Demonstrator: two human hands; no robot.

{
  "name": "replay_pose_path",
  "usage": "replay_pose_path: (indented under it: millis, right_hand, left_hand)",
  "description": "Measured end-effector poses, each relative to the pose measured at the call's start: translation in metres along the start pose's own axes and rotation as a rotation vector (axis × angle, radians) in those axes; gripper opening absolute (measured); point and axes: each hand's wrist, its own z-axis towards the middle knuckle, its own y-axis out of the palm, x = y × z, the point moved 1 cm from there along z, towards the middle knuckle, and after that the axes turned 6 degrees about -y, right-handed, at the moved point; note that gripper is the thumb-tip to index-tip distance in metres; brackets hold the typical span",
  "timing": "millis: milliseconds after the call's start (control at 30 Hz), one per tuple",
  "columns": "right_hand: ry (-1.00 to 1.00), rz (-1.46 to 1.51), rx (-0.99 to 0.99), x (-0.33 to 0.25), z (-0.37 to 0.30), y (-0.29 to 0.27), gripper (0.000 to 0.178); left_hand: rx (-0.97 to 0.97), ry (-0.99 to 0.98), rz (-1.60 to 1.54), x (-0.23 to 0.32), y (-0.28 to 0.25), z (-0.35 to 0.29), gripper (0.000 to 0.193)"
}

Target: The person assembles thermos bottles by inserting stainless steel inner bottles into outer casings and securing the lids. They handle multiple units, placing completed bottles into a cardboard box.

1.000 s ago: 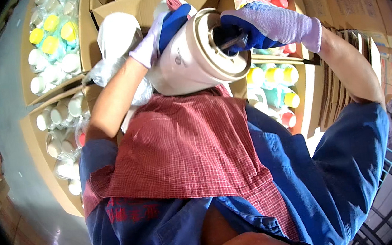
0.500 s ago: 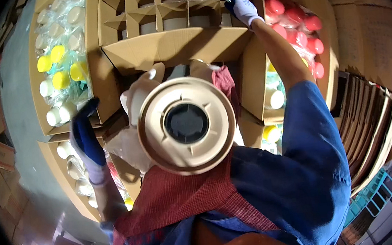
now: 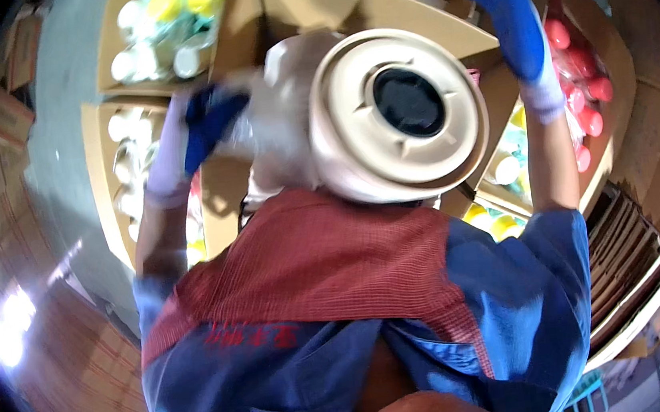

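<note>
My left hand, in a white glove with a blue palm, is beside a clear crinkled plastic bag. Motion smears its fingers, so whether they grip the bag is unclear. On the right, my right hand, gloved the same way, is raised at the edge of a carton with cardboard dividers. Its fingers are stretched out and I see nothing in it. Between my arms, in front of my red apron, is a round cream plastic object with a dark disc at its centre.
Cartons stand around me. One at upper left holds bagged bottles with yellow and white caps; another below it holds white-capped bottles. Red-capped bottles fill a right-hand carton. Flattened cardboard is stacked at lower right.
My left hand has moved right, from the left carton to the plastic bag. My right hand has opened; the small light stick it held no longer shows. The whole view has shifted.
</note>
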Motion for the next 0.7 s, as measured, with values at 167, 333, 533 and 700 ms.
replay_pose_path:
  millis: [167,333,533,700]
  right_hand:
    - [0.085,0.04,-0.518,-0.108,-0.04,0.077,0.045]
    - [-0.176,-0.306,0.117,-0.153,0.005,0.091,0.046]
    - [0.165,-0.477,-0.031,-0.136,0.092,0.114,0.037]
    - [0.358,0.588,0.381,-0.058,0.109,0.026,0.037]
  left_hand:
    - [0.003,1.21,1.007,0.086,-0.013,0.035,0.044]
    - [-0.373,1.067,0.329,0.135,0.107,-0.033,0.032]
    - [-0.621,0.959,0.187,0.23,0.086,0.019,0.037]
    - [-0.039,1.271,0.958,0.128,0.063,0.052,0.067]
